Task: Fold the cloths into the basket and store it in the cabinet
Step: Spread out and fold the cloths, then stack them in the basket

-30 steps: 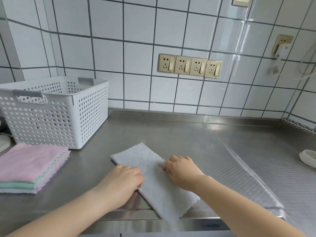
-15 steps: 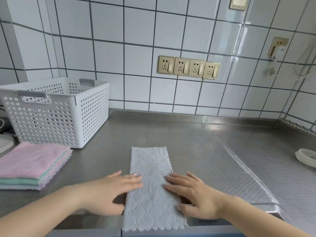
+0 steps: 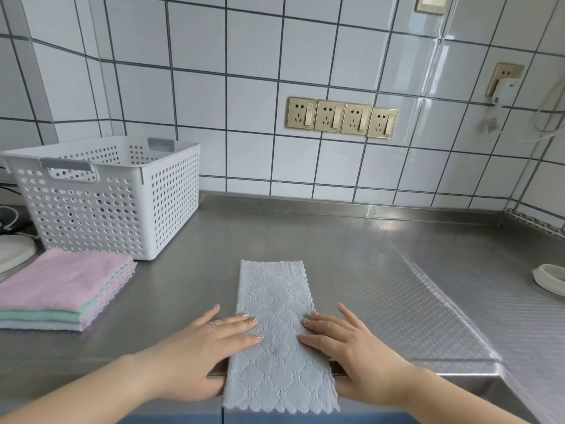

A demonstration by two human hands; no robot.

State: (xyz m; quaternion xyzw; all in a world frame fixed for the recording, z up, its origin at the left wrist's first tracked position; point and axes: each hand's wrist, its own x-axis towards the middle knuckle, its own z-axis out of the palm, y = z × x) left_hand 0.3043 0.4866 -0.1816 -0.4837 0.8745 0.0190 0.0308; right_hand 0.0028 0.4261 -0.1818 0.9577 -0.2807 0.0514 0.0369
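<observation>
– Progress? Grey cloth (image 3: 276, 335) lies as a strip between flat, spread fingers (image 3: 244, 328) of left hand (image 3: 195, 359) and right hand (image 3: 357, 359).
– Barely begun, I'd say: stack (image 3: 58, 289) unfolded, basket (image 3: 104, 197) apparently empty.

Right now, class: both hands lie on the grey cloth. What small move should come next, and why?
Probably fold the near end over the far end. The grey cloth lies as a long strip, its near end past the counter edge; left hand and right hand press its sides flat, and the basket is short.
</observation>
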